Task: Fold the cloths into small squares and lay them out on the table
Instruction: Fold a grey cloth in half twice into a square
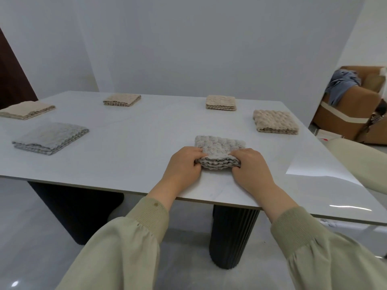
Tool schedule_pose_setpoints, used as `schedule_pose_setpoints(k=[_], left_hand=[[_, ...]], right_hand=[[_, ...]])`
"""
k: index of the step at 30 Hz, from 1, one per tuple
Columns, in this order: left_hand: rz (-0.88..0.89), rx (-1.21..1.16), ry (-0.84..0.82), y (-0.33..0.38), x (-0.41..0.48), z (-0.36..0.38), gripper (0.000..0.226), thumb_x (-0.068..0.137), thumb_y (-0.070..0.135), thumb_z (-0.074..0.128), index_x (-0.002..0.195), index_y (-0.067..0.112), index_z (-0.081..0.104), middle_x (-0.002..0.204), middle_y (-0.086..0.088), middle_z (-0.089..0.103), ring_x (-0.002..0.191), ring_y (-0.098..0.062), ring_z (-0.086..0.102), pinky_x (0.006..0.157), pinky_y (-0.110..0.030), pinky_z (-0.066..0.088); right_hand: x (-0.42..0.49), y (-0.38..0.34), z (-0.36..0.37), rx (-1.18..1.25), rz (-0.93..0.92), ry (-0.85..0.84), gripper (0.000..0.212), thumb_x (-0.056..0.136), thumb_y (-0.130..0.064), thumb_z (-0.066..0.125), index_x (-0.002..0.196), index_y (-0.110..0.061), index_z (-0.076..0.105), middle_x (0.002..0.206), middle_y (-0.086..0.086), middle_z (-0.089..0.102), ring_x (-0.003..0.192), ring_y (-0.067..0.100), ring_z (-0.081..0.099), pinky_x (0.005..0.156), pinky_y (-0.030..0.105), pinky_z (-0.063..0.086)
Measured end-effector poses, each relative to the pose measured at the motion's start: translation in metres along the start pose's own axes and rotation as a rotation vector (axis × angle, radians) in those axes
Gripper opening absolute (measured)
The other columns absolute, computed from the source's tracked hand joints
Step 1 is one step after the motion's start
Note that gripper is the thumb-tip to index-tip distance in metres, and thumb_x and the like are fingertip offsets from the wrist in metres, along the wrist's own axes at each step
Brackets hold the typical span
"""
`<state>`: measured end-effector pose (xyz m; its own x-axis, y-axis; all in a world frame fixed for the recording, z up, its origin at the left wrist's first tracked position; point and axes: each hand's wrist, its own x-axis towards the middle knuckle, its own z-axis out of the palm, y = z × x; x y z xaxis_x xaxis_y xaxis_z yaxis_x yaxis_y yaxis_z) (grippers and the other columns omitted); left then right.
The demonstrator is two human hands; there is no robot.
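A grey textured cloth (218, 146), folded into a small square, lies on the white table (134, 155) near its front edge. My left hand (184, 166) pinches its near left corner. My right hand (249, 164) pinches the near right corner. Both hands grip the stacked layers at the cloth's near edge. Other folded cloths lie spread over the table: a grey one (50, 138) at the left, a beige one (26, 109) at the far left, a beige one (122, 99) at the back middle, and two beige ones (221, 102) (275, 122) at the right.
The table stands on dark ribbed legs (232, 235). A pale chair back (360, 162) stands by the table's right edge. A brown armchair (345, 114) with blue clothing on it is behind at the right. A white wall runs behind the table.
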<state>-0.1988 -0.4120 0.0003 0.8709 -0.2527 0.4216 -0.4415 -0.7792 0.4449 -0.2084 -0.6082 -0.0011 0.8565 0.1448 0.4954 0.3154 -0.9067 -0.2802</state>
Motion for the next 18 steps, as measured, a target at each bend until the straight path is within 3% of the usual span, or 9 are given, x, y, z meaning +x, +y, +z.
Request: schedule_pose_setpoints(k=[5,9,12,14,18], left_hand=[[0.038,0.026,-0.033,0.002,-0.004,-0.001,0.04,0.084,0.004,0.052,0.121,0.016,0.064,0.133,0.001,0.056,0.128,-0.012,0.043,0.104,-0.015,0.023],[0.059,-0.001,-0.093,0.001,-0.011,-0.001,0.038,0.088,0.011,0.055,0.123,0.022,0.063,0.133,0.006,0.056,0.126,-0.009,0.042,0.1,-0.012,0.025],[0.075,-0.039,-0.099,0.004,-0.014,-0.004,0.032,0.09,0.018,0.056,0.12,0.021,0.065,0.132,0.005,0.057,0.124,-0.008,0.043,0.101,-0.015,0.028],[0.046,-0.138,-0.052,0.008,-0.013,-0.007,0.026,0.093,0.019,0.053,0.115,0.018,0.068,0.13,0.006,0.057,0.123,-0.007,0.043,0.103,-0.018,0.03],[-0.13,-0.389,0.03,0.014,0.003,-0.016,0.033,0.101,0.018,0.035,0.118,0.013,0.064,0.126,0.005,0.056,0.115,0.001,0.042,0.084,0.006,0.025]], right_hand=[[-0.007,-0.002,-0.003,-0.011,0.011,0.033,0.033,0.069,0.002,0.058,0.098,-0.009,0.072,0.091,0.009,0.071,0.091,0.031,0.06,0.081,0.035,0.044],[-0.019,0.002,-0.006,-0.039,0.024,0.032,0.037,0.072,0.001,0.061,0.105,-0.012,0.07,0.102,0.007,0.071,0.099,0.03,0.06,0.087,0.038,0.044],[-0.024,0.001,-0.01,-0.051,0.031,-0.014,0.039,0.076,-0.021,0.055,0.114,-0.015,0.066,0.112,0.003,0.068,0.108,0.026,0.056,0.094,0.038,0.041],[-0.028,-0.004,-0.016,0.052,0.041,0.032,0.053,0.078,-0.041,0.04,0.119,-0.015,0.062,0.118,0.001,0.065,0.112,0.02,0.053,0.098,0.034,0.038],[-0.016,-0.016,-0.032,0.334,0.102,0.227,0.05,0.091,-0.039,0.031,0.122,-0.012,0.06,0.121,0.0,0.061,0.116,0.012,0.047,0.096,0.022,0.03]])
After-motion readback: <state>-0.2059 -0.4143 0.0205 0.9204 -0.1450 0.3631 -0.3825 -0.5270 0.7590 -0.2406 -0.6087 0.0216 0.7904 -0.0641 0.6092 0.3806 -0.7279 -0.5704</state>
